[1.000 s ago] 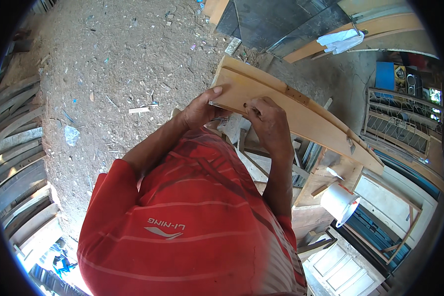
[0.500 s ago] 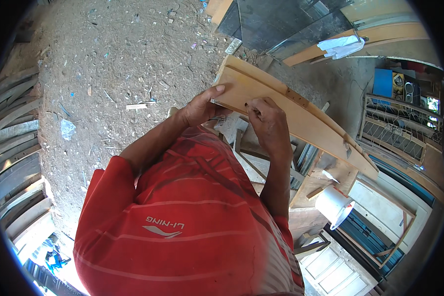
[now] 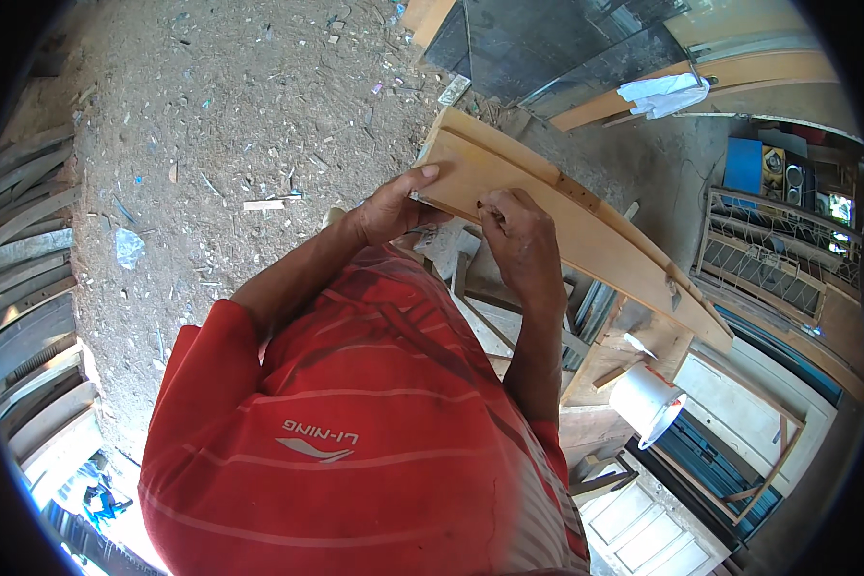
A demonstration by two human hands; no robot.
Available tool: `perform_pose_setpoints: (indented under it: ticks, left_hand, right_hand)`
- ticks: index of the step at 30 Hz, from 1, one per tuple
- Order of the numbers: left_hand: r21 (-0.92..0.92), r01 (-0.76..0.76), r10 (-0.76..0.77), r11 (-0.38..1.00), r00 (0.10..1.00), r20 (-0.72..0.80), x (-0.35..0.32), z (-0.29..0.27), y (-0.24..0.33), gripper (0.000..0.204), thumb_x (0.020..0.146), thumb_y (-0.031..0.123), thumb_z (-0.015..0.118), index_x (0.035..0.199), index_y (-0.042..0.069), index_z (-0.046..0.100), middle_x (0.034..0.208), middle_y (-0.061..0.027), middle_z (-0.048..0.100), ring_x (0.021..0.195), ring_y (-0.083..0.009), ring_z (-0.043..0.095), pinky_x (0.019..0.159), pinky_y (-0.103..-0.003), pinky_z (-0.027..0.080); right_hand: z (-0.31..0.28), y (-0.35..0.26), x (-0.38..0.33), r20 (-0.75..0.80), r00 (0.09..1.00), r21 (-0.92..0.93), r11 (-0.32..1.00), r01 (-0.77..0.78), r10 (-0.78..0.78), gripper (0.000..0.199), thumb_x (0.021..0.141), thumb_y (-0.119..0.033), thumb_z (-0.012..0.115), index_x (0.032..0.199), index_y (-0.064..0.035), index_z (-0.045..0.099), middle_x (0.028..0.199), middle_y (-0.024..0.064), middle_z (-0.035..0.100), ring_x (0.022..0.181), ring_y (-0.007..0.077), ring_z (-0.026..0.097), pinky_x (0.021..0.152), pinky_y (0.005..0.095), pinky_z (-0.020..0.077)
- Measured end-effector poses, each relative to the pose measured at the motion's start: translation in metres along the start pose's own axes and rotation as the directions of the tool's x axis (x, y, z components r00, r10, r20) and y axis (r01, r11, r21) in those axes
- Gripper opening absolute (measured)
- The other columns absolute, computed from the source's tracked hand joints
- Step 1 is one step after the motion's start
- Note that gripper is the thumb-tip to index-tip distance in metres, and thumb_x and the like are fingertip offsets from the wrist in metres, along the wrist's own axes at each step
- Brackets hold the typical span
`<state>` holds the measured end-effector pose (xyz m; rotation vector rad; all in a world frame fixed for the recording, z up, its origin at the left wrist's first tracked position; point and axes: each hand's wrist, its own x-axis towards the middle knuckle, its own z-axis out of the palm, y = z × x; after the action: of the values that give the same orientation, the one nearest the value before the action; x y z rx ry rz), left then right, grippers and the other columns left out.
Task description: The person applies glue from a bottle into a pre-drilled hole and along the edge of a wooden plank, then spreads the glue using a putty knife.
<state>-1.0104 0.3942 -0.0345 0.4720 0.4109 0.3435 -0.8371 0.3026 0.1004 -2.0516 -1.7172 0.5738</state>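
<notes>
A long light-brown wooden board (image 3: 610, 252) stretches from in front of me toward the right, with a raised strip along its far edge. My left hand (image 3: 390, 208) grips its left end, thumb on the top face and fingers tucked under the near edge. Over the board's top face near that end, my right hand (image 3: 525, 240) is closed, thumb and fingers pinched together. Whatever it pinches is too small or hidden to name.
Wood scraps and chips litter the dirt floor (image 3: 230, 115). A white bucket (image 3: 645, 403) stands on the right beside a white panel (image 3: 739, 398). Stacked boards (image 3: 31, 288) line the left side. At the far right, a white cloth (image 3: 664, 94) hangs near a wire-and-wood frame (image 3: 768, 254).
Both hands keep nearly the same places on the board. The view has shifted very slightly; nothing has been taken up or let go.
</notes>
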Motion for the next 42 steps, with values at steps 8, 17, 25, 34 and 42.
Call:
perform_pose_setpoints:
  ticks: [8, 17, 25, 34, 42]
  left_hand:
    - [-0.001, 0.013, -0.013, 1.0, 1.0, -0.027, -0.0012, 0.0037, 0.0012, 0.086, 0.095, 0.059, 0.058, 0.157, 0.005, 0.033, 0.152, -0.0147, 0.047, 0.139, -0.0291, 0.049, 0.118, -0.045, 0.038]
    - [0.002, 0.012, -0.012, 1.0, 0.999, -0.03, -0.0014, 0.0026, 0.0011, 0.085, 0.095, 0.059, 0.059, 0.157, 0.006, 0.034, 0.151, -0.0149, 0.047, 0.139, -0.0292, 0.049, 0.117, -0.045, 0.039]
    - [-0.004, 0.016, -0.016, 1.0, 1.0, -0.016, -0.0008, 0.0015, 0.001, 0.086, 0.095, 0.059, 0.058, 0.157, 0.006, 0.033, 0.152, -0.0152, 0.047, 0.139, -0.0296, 0.049, 0.118, -0.045, 0.039]
    - [-0.024, -0.005, 0.005, 1.0, 1.0, -0.007, 0.0003, -0.0016, -0.0025, 0.073, 0.099, 0.057, 0.055, 0.155, 0.012, 0.04, 0.144, -0.0089, 0.054, 0.129, -0.0221, 0.055, 0.105, -0.039, 0.047]
    - [-0.034, 0.005, -0.005, 0.999, 1.0, -0.013, 0.0001, -0.0019, -0.0031, 0.073, 0.1, 0.057, 0.055, 0.155, 0.012, 0.039, 0.145, -0.0094, 0.053, 0.13, -0.0233, 0.055, 0.108, -0.041, 0.046]
  right_hand:
    - [-0.0025, -0.0055, 0.0004, 0.023, 1.0, 0.013, 1.0, -0.01, 0.01, 0.011, 0.092, -0.007, 0.064, 0.103, -0.0025, 0.065, 0.1, 0.0187, 0.066, 0.091, 0.0407, 0.067, 0.079, 0.0493, 0.0526]
    - [-0.0024, -0.0053, 0.0002, 0.021, 1.0, 0.025, 1.0, 0.004, -0.004, 0.011, 0.09, -0.004, 0.065, 0.102, -0.0026, 0.065, 0.1, 0.0182, 0.067, 0.092, 0.0402, 0.067, 0.079, 0.0486, 0.053]
    - [-0.0018, -0.0056, -0.0002, 0.02, 1.0, 0.03, 1.0, -0.005, 0.005, 0.012, 0.09, -0.003, 0.065, 0.102, -0.0034, 0.065, 0.1, 0.0179, 0.067, 0.092, 0.0401, 0.067, 0.079, 0.0487, 0.0532]
    - [0.0014, -0.0039, 0.0003, -0.007, 1.0, 0.02, 0.999, 0.03, -0.03, 0.012, 0.092, -0.006, 0.067, 0.103, -0.0003, 0.068, 0.099, 0.0184, 0.069, 0.09, 0.0376, 0.069, 0.077, 0.0439, 0.054]
    - [0.0013, -0.0051, -0.0006, -0.005, 1.0, 0.012, 1.0, 0.016, -0.016, 0.013, 0.09, -0.003, 0.065, 0.103, -0.0036, 0.065, 0.101, 0.0173, 0.067, 0.095, 0.0398, 0.067, 0.08, 0.0489, 0.053]
